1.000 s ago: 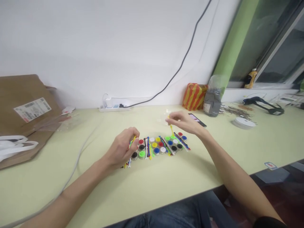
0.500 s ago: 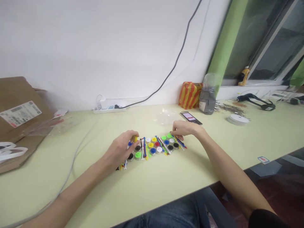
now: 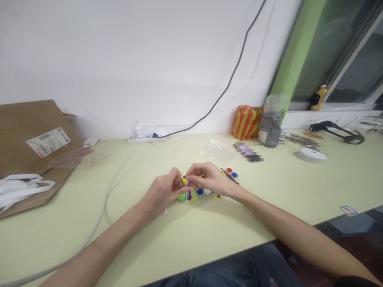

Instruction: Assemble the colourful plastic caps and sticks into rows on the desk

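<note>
My left hand (image 3: pixel 163 187) is closed, its thumb and fingertips pinching a small yellow plastic piece (image 3: pixel 183 181) above a row of coloured pieces. Meeting it from the right, my right hand (image 3: pixel 209 178) is also closed; a thin yellow tip (image 3: pixel 201 175) shows by its fingers, but what it grips is mostly hidden. Under the hands lie round clear pieces with coloured tops, such as a green one (image 3: pixel 181 197) and a blue one (image 3: pixel 200 192). Arrow-shaped plastic sticks (image 3: pixel 190 196) lie between them. Beyond my right hand are a red top (image 3: pixel 229 170) and a blue top (image 3: pixel 235 175).
A brown paper bag (image 3: pixel 26 131) stands at left near a pale cable (image 3: pixel 103 203). Along the back are a power strip (image 3: pixel 146 139), thin clear plastic (image 3: pixel 217 149), a blurred phone (image 3: pixel 247 152) and a striped bag (image 3: pixel 245 123). A white reel (image 3: pixel 311 155) lies at right.
My right hand has left the row's right end and moved left to meet my left hand, uncovering red and blue tops. The view has turned slightly left.
</note>
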Demonstrator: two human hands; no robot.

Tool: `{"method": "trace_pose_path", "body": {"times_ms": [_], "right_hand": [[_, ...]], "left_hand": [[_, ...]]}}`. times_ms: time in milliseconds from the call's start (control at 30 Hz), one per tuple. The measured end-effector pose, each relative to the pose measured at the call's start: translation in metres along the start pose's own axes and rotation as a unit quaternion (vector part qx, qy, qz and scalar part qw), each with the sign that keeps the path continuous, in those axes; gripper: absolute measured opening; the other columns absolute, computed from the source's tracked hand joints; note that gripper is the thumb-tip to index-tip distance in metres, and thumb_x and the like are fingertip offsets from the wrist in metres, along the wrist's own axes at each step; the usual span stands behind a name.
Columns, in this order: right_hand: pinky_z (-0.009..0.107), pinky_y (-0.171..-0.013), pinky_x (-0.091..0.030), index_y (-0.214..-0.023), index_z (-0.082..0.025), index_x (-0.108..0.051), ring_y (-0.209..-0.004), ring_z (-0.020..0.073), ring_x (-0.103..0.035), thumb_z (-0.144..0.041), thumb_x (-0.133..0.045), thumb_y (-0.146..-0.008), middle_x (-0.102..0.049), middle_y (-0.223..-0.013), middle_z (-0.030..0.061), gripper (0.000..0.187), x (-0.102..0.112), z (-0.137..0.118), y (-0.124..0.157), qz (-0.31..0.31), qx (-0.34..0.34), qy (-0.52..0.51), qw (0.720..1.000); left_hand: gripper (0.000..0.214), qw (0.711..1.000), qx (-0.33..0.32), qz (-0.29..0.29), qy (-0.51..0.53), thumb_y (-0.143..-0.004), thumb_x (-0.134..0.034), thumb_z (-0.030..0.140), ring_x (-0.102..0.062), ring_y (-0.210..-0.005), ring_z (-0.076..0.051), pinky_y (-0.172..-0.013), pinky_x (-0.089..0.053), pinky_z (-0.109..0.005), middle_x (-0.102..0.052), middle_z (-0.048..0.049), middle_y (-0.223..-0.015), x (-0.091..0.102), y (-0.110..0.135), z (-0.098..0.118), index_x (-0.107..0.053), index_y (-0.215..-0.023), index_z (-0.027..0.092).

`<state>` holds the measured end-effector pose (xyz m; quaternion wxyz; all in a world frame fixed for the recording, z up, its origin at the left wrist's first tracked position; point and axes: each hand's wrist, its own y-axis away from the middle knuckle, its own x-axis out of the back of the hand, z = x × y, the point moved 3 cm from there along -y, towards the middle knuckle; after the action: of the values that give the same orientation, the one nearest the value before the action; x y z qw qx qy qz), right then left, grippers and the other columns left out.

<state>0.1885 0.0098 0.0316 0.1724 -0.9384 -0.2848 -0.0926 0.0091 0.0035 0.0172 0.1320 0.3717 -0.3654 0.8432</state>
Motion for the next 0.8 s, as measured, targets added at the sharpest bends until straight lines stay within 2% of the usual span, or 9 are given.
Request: {"method": "trace_pose_path", "body": {"times_ms": [167,300,500,633,800], "right_hand": [[0.02,-0.05,-0.041,-0.09,-0.016,-0.068,-0.055,0.0087,-0.052,-0.041,-0.069,-0.086,-0.061,-0.065,-0.0019,0.026,-0.006,0.003,0.0,0.016,-0.018,-0.048,0.999],[0.021,-0.055,-0.042,-0.088,-0.016,-0.069,-0.062,0.0096,-0.055,-0.041,-0.07,-0.085,-0.064,-0.073,0.0003,0.025,-0.007,0.0,0.002,0.033,-0.004,-0.032,0.999],[0.024,-0.06,-0.047,-0.084,-0.015,-0.07,-0.065,0.0117,-0.058,-0.046,-0.07,-0.085,-0.066,-0.076,0.0021,0.03,0.008,-0.005,0.0,0.025,0.0,-0.002,1.0],[0.025,-0.063,-0.049,-0.087,-0.016,-0.071,-0.07,0.012,-0.06,-0.046,-0.074,-0.081,-0.069,-0.085,0.003,0.03,0.011,-0.002,0.001,-0.008,-0.008,0.01,1.0],[0.025,-0.063,-0.046,-0.087,-0.017,-0.071,-0.073,0.0137,-0.06,-0.048,-0.075,-0.08,-0.069,-0.084,0.0038,0.033,0.004,0.004,0.0,0.021,-0.001,0.042,0.999]], "left_hand": [[0.04,0.999,-0.021,0.024,0.005,-0.09,-0.065,0.044,-0.044,-0.052,-0.008,-0.05,-0.036,-0.02,-0.047,0.0085,-0.064,-0.001,0.002,0.001,-0.033,-0.079,0.023],[0.03,0.998,-0.037,0.054,-0.003,-0.091,-0.064,0.042,-0.045,-0.055,-0.008,-0.053,-0.039,-0.02,-0.049,0.0074,-0.067,0.002,0.002,0.003,-0.042,-0.085,0.022],[0.021,0.997,-0.057,0.052,-0.027,-0.094,-0.06,0.037,-0.046,-0.058,-0.008,-0.056,-0.041,-0.019,-0.051,0.0062,-0.072,0.003,-0.001,0.008,-0.046,-0.09,0.022],[0.02,0.996,-0.062,0.047,-0.045,-0.096,-0.056,0.032,-0.043,-0.053,-0.008,-0.052,-0.037,-0.019,-0.049,0.0071,-0.066,0.002,-0.001,0.007,-0.047,-0.082,0.021],[0.033,0.992,-0.091,0.051,-0.076,-0.094,-0.06,0.036,-0.04,-0.048,-0.007,-0.049,-0.034,-0.019,-0.047,0.0078,-0.057,0.005,0.0,0.005,-0.044,-0.07,0.02]]}}
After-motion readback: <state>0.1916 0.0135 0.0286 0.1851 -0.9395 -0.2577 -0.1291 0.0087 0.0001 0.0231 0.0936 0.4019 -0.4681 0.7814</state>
